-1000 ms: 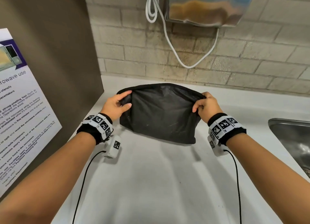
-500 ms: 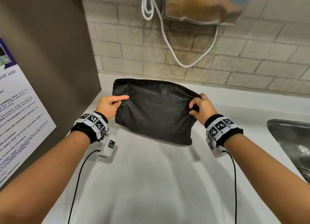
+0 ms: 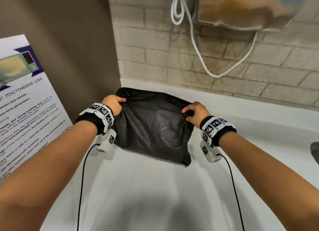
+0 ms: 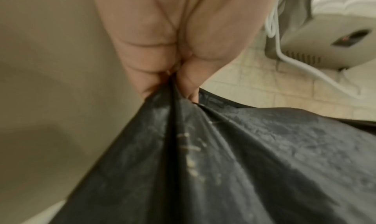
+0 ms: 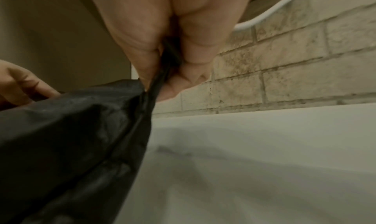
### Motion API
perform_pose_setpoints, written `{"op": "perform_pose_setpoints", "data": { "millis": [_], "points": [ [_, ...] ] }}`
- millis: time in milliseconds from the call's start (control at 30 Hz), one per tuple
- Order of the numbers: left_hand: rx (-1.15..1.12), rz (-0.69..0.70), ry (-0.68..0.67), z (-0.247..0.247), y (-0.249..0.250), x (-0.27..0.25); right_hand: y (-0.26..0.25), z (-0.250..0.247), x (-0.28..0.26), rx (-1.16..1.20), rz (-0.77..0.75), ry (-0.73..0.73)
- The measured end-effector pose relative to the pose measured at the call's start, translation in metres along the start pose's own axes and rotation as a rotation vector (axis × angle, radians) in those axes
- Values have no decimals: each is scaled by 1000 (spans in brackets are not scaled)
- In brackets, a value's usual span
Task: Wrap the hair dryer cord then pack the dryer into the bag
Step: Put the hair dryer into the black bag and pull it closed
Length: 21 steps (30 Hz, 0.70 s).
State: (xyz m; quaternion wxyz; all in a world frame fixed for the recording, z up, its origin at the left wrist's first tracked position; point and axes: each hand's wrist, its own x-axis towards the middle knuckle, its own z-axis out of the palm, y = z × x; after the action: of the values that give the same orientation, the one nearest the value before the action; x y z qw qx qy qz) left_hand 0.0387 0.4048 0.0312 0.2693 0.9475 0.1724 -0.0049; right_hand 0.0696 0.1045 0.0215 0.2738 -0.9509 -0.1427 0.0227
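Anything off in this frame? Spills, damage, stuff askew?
Nothing stands out. Both hands, left hand and right hand, pinch the top corners of the black bag over the white counter. Faint whitish scuffs mark the fabric; no tear or spill shows.

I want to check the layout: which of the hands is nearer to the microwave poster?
Left. The left hand grips the black bag at its corner on the side of the microwave poster; the right hand grips the opposite corner, farther away.
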Motion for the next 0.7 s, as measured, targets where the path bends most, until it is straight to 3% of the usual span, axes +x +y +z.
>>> {"op": "perform_pose_setpoints", "data": {
  "millis": [300,533,700],
  "points": [
    [327,-74,-138,-3,-4,46,-6,26,65,-94,51,-175],
    [357,-153,-229,2,4,70,11,57,91,-130,118,-302],
    [436,-129,-292,15,-5,74,23,68,99,-211,153,-375]
  ]
}}
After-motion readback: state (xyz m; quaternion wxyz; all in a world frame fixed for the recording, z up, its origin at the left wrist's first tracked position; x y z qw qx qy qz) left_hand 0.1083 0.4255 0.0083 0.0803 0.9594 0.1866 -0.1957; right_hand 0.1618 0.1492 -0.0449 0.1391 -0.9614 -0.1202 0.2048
